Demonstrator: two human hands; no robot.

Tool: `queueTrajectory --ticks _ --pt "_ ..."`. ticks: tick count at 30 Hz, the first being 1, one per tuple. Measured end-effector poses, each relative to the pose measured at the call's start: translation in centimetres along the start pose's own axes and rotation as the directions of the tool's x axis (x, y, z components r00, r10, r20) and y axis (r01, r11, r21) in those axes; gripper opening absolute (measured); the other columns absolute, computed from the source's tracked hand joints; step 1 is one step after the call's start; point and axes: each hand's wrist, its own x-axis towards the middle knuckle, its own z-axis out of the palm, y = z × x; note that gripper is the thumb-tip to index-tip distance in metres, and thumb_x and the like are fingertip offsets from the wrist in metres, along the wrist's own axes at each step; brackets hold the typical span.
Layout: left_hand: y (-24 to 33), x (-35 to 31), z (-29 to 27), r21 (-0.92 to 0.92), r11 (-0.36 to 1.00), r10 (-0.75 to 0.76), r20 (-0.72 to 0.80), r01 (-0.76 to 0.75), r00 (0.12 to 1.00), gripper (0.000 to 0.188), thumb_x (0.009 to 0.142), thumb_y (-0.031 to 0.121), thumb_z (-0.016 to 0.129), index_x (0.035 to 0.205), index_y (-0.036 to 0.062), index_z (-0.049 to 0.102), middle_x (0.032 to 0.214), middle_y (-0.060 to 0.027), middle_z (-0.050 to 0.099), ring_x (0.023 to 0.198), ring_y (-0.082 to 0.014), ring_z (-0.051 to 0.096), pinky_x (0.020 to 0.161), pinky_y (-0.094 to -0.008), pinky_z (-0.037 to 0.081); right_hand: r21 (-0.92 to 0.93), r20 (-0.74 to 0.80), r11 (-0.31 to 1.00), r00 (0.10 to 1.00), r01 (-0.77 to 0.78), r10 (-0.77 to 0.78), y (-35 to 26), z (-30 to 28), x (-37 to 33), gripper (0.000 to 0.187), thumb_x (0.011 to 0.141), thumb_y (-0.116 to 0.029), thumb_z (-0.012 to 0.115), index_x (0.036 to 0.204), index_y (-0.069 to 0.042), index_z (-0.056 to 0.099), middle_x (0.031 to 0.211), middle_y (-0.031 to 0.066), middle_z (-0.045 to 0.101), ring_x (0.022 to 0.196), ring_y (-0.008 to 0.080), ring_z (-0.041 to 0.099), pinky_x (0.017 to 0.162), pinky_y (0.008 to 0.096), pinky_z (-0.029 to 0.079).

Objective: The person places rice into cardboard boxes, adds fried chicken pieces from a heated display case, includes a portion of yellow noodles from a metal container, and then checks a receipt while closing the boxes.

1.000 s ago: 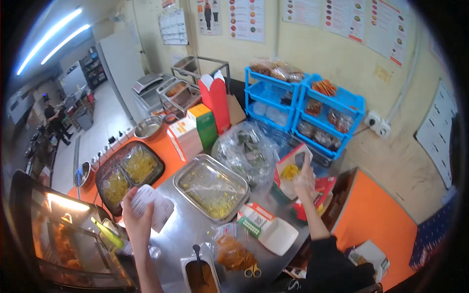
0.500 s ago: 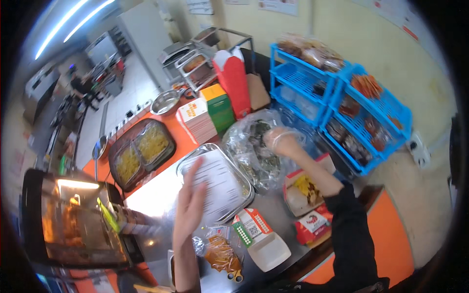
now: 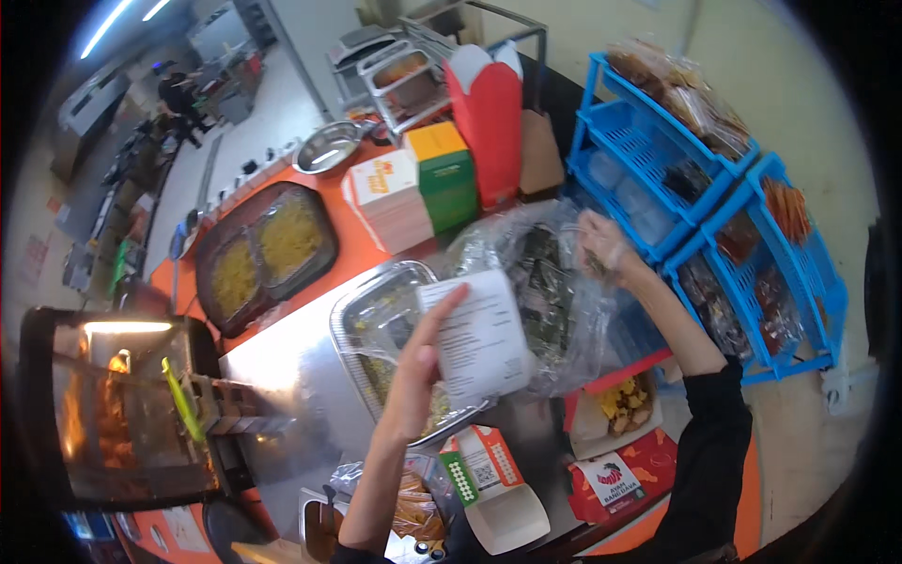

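My left hand (image 3: 419,376) grips a printed paper slip (image 3: 481,343) between its fingers, above the edge of a metal tray (image 3: 349,367) with clear film and yellowish-green food inside. To the right lies a large clear plastic bag (image 3: 470,246) of dark green leaves (image 3: 543,282). My right hand (image 3: 609,249), in a thin clear glove, is at the bag's right edge. Its fingers are drawn together on a small greenish bit, apparently some of the leaves. An open food box (image 3: 634,406) with yellow and brown food sits beneath my right forearm.
Blue plastic racks (image 3: 658,179) with packaged goods stand right. An opened empty carton (image 3: 507,520) and a red box (image 3: 625,477) lie near me. Behind are stacked cartons (image 3: 390,207), a metal bowl (image 3: 329,148) and a dark tray (image 3: 211,273). A lit glass warmer (image 3: 122,414) stands left.
My right hand has come up out of the leaves to the bag's right edge. My left hand has carried the slip rightward, uncovering more of the metal tray. The view has shifted.
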Motion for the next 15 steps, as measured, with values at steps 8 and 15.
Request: queueTrajectory --ticks 8,15 --pt "-1.7 -2.5 -1.5 -0.078 0.997 -0.025 -0.143 0.014 0.989 0.083 0.08 0.061 0.035 0.134 -0.0023 0.03 0.132 -0.0139 0.038 0.123 -0.0235 0.036 0.103 -0.0357 0.026 -0.892 0.35 -0.157 0.867 0.424 0.356 4.5 7.5 -0.4 0.048 0.064 -0.045 0.067 0.09 -0.004 0.065 0.092 0.0168 0.064 0.085 0.0284 0.061 0.067 0.0411 0.05" --pt "1.0 -6.4 -2.4 0.017 1.0 -0.019 -0.318 0.026 0.948 0.073 0.086 0.055 0.035 0.133 -0.0001 0.033 0.129 -0.0143 0.042 0.12 -0.0215 0.041 0.1 -0.0309 0.03 -0.953 0.302 -0.047 0.95 0.299 -0.073 3.1 3.9 -2.2 0.024 0.067 -0.028 0.065 0.076 -0.006 0.067 0.075 0.0179 0.063 0.072 0.0327 0.062 0.062 0.0432 0.05"
